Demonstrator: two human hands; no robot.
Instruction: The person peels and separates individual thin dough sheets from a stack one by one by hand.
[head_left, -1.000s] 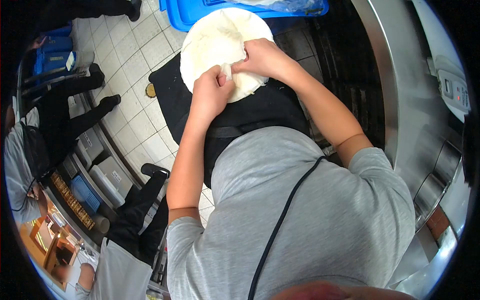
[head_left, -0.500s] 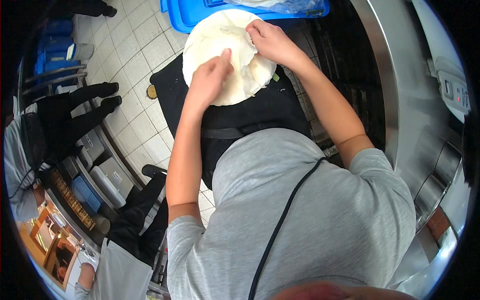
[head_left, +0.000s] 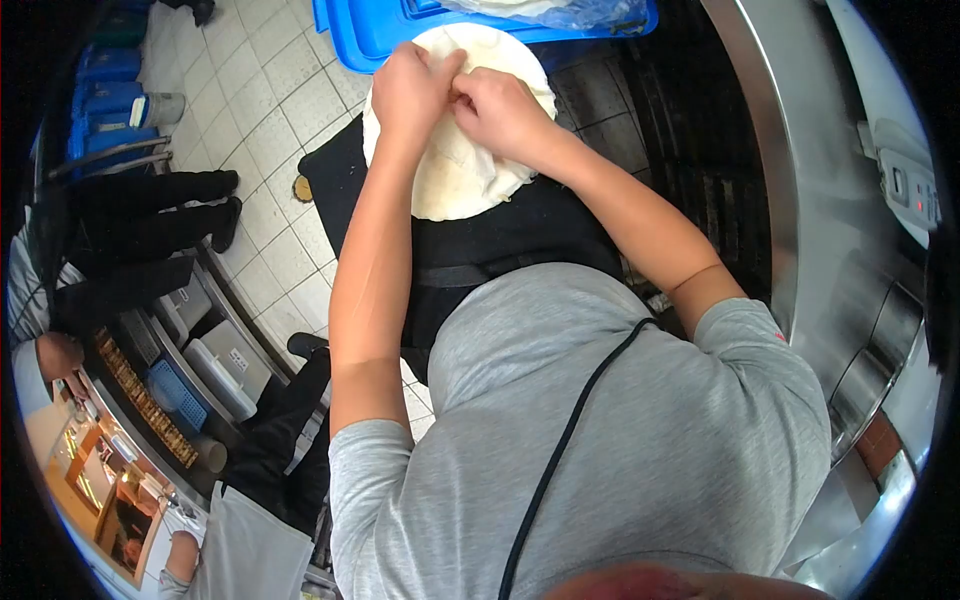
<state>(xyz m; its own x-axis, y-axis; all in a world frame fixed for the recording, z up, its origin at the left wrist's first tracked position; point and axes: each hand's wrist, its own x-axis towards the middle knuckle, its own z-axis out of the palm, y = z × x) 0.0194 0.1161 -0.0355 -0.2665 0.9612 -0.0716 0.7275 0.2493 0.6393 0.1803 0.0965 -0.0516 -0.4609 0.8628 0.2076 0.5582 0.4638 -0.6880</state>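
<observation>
Lying near 12 o'clock on black cloth (head_left: pixel 340 185): cream-white, round, thin, soft-looking sheet (head_left: pixel 455 170), wrinkled, edge uneven at 5. Blue plastic tray (head_left: pixel 352 40) just beyond at 12; pale tiled floor (head_left: pixel 255 115) at 10; shiny steel panel (head_left: pixel 835 210) at 2–3. Left hand (head_left: pixel 412 92) and right hand (head_left: pixel 495 112) meet over sheet, fingers curled; fingertips hidden, can't tell if pinching.

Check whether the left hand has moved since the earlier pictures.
Yes: the left hand has moved up the view, closer to the blue container.
</observation>
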